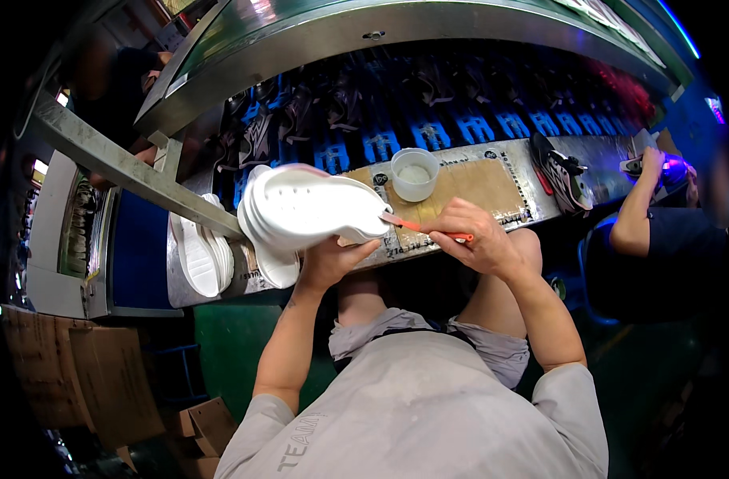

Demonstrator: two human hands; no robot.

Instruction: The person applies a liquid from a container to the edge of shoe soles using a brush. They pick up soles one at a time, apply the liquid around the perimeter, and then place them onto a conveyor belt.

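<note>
A white shoe sole point(324, 209) is tilted up over the bench, gripped at its near edge by my left hand point(330, 262), whose fingers go out of sight beneath it. My right hand point(478, 238) is closed around a small brush point(411, 225) with an orange handle. The brush's tip meets the sole's right end. Just beyond that end stands a translucent plastic cup point(414, 190) with pale contents. Under and left of the held sole, more white soles point(198, 257) lie stacked on the bench.
A brown cardboard sheet point(488, 191) covers part of the metal bench. A black-and-white shoe point(562, 177) lies to its right. Behind, a conveyor with blue holders point(380, 144) carries dark shoe uppers. A metal frame point(133, 164) crosses the left. Another person's arm point(637, 211) works at far right.
</note>
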